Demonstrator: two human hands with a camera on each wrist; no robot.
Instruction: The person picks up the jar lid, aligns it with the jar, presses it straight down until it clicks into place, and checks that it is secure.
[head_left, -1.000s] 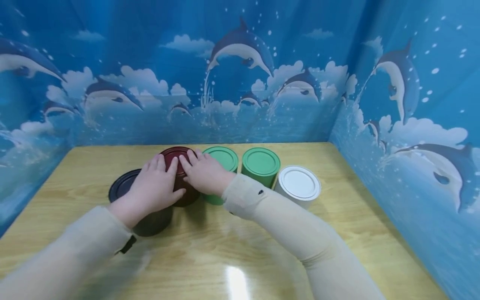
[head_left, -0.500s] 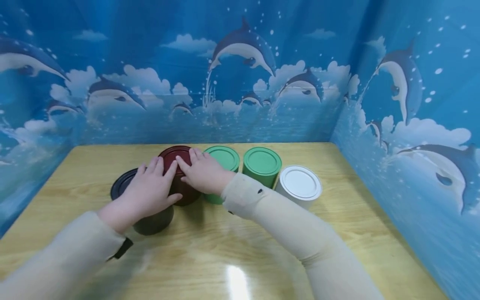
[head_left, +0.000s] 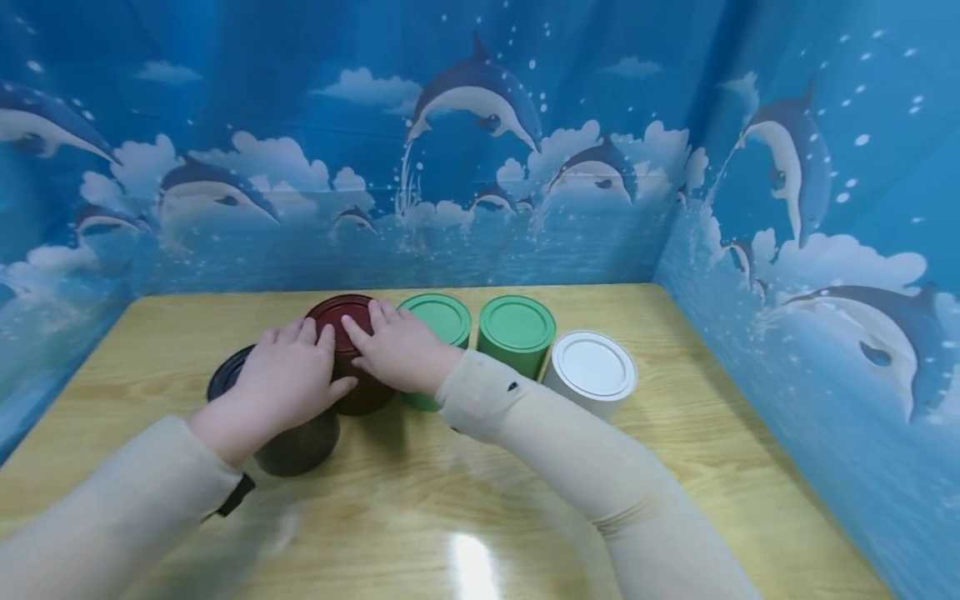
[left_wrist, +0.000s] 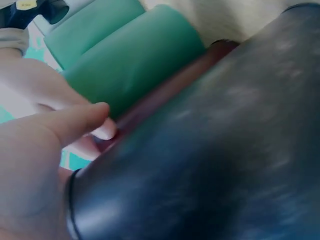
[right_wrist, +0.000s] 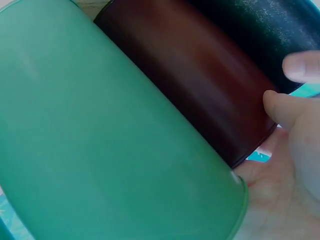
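A dark red can [head_left: 365,392] stands upright between a black can [head_left: 300,446] on its left and a green can [head_left: 442,318] on its right. My left hand [head_left: 288,371] lies over the black can's lid, its fingertips by the near-left rim of the red one. Straight fingers of my right hand [head_left: 401,346] rest on the red lid. In the right wrist view the right thumb [right_wrist: 281,107] touches the red can's [right_wrist: 195,75] side near its rim. The left wrist view has the black can's wall [left_wrist: 200,150] filling most of it.
Farther right stand a second green can [head_left: 517,323] and a white can [head_left: 594,367]. All stand on a wood-grain table [head_left: 420,517]. Dolphin-printed blue curtains [head_left: 315,242] close off the back and sides.
My left hand has slid slightly left, its fingers drawing back from the red lid toward the black can. The right hand stays on the red lid. The view shifts a little.
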